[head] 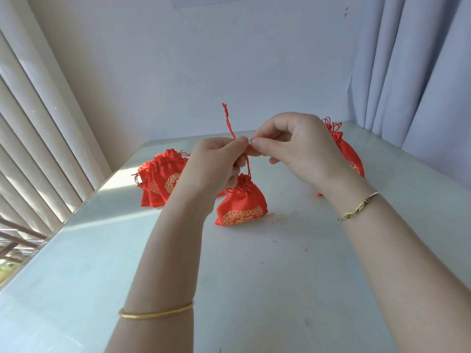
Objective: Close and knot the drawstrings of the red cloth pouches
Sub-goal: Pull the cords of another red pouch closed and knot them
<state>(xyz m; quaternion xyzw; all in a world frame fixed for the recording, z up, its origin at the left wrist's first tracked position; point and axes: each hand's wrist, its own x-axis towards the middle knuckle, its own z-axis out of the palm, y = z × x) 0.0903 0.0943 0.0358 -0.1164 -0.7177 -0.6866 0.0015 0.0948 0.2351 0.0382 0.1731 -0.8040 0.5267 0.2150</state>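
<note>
A red satin pouch (240, 203) with a gold pattern hangs just above the table, its mouth gathered shut. Its red drawstring (227, 121) runs up from the mouth, and one twisted end sticks up above my fingers. My left hand (216, 164) pinches the drawstring between thumb and forefinger. My right hand (293, 149) pinches the same cord right beside it, fingertips almost touching. A pile of several red pouches (160, 182) lies behind my left hand. Another red pouch (346, 151) with knotted strings stands partly hidden behind my right hand.
The pale table (254, 276) carries small red thread scraps (280, 217) to the right of the held pouch. Vertical blinds (38, 149) run along the left edge, a curtain (407, 72) hangs at the back right, and a white wall stands behind.
</note>
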